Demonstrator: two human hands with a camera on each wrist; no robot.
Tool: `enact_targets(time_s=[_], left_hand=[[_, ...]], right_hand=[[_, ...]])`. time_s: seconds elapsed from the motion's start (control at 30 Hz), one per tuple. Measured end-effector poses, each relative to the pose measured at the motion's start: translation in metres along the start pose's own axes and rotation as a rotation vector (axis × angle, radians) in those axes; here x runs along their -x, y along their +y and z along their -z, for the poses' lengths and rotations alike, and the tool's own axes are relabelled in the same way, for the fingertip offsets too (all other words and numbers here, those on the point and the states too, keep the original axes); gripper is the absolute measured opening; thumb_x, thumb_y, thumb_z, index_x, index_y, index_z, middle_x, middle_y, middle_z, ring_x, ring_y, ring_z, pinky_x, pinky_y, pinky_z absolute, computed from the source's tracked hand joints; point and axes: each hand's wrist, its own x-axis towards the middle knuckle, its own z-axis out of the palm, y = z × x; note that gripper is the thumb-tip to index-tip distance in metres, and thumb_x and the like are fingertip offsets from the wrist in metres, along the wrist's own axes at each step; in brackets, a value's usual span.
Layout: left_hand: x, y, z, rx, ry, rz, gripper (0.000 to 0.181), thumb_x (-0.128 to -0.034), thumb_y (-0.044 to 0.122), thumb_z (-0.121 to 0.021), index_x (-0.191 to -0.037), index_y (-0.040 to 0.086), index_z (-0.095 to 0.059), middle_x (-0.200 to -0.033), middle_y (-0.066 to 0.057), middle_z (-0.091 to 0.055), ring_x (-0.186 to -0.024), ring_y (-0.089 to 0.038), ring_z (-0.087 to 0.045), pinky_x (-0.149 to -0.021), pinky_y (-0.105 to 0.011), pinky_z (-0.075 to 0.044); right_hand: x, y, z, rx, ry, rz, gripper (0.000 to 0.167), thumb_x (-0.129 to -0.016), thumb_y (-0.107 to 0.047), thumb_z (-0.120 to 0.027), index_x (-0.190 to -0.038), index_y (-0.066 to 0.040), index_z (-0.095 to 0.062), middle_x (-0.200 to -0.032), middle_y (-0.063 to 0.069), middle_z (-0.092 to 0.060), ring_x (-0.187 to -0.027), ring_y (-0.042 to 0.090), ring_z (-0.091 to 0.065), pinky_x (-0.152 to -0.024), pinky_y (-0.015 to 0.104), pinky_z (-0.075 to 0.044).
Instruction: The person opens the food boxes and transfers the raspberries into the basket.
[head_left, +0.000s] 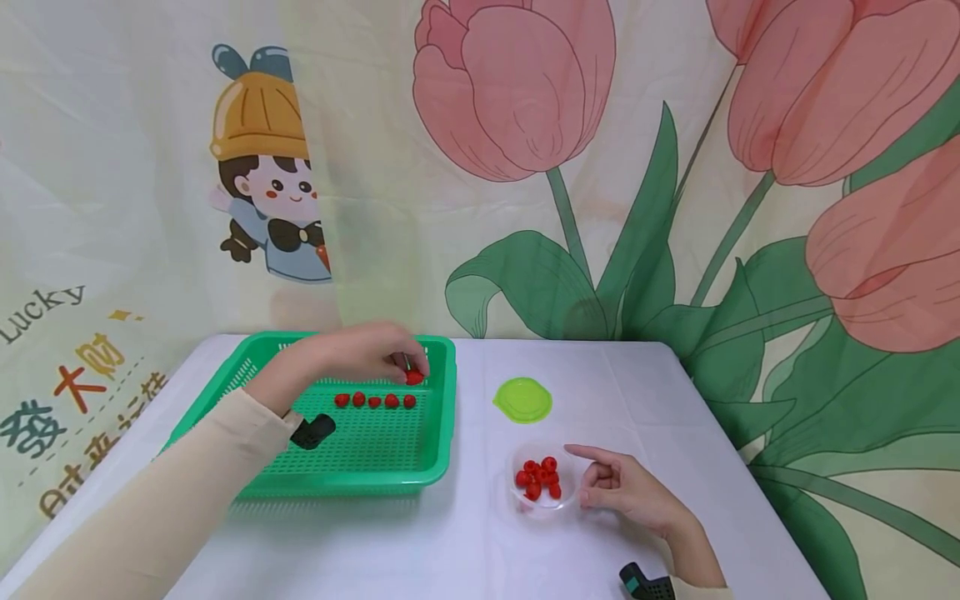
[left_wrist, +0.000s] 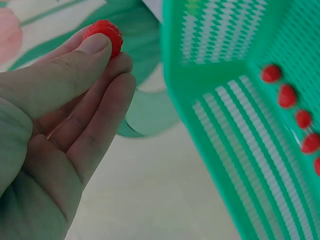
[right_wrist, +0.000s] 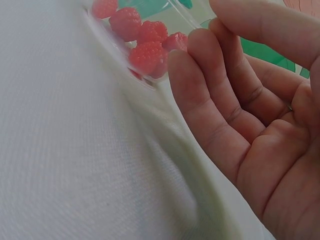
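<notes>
My left hand (head_left: 363, 354) pinches a red raspberry (head_left: 415, 377) between thumb and fingertips, over the back right part of the green basket (head_left: 447, 417). In the left wrist view that raspberry (left_wrist: 104, 36) shows above the thumb. Several raspberries (head_left: 375, 402) lie in a row on the basket floor, just nearer than the hand. Beside a clear round tub (head_left: 573, 482) is my right hand (head_left: 630, 492), index finger stretched towards its rim and the other fingers loosely bent. Whether it touches the tub I cannot tell. Several more raspberries (right_wrist: 145, 47) sit inside the tub.
A lime-green lid (head_left: 522, 400) lies on the white tablecloth (head_left: 592, 383), behind the tub and right of the basket. The basket's raised walls surround the row. Behind the table hangs a printed cloth (head_left: 375, 208) with tulips and a cartoon figure.
</notes>
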Motion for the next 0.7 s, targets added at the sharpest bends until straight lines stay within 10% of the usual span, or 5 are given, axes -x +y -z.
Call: enact_targets(time_s=[0.7], left_hand=[[0.045,-0.103,-0.01,-0.059,0.012,0.107,0.025,-0.0962,-0.003,-0.074,-0.115,0.013,-0.077,-0.109,0.003,-0.075,-0.099,-0.018,-0.072,-0.086,-0.038,-0.061]], right_hand=[[-0.002,0.002,0.001,-0.01,0.01,-0.019,0.07,-0.095,-0.015,-0.082,-0.157,-0.008,-0.051,-0.097,0.009,-0.067,-0.082,0.016,-0.065,-0.076,0.024,-0.058]])
